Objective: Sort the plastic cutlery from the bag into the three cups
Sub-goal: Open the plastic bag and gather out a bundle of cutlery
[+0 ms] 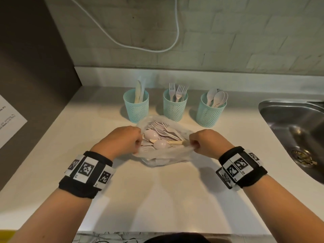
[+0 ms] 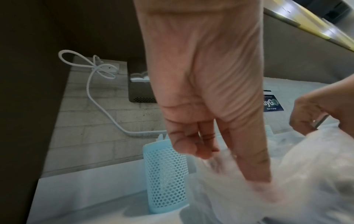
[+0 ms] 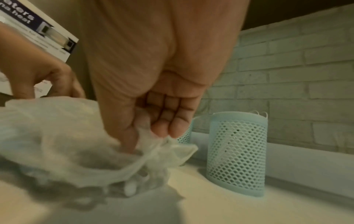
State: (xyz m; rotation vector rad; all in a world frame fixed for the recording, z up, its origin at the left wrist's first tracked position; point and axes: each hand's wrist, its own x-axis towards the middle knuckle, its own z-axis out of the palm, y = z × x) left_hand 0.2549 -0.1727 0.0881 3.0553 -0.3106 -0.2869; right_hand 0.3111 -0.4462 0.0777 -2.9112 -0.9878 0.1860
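- The pale cream countertop carries everything, with a stainless steel sink set into its right side.
- A thin translucent plastic bag lies on the counter just in front of the cups, its mouth stretched wide between the two hands.
- The left hand pinches the bag's left rim with curled fingers; the right hand clenches the right rim the same way.
- Three teal perforated plastic cups stand in a row behind the bag: the left cup holds knives, the middle cup forks, the right cup spoons.
- Loose pale pink plastic cutlery lies heaped inside the bag, between the two grips; one beige piece seems to be a knife, though blur obscures it.
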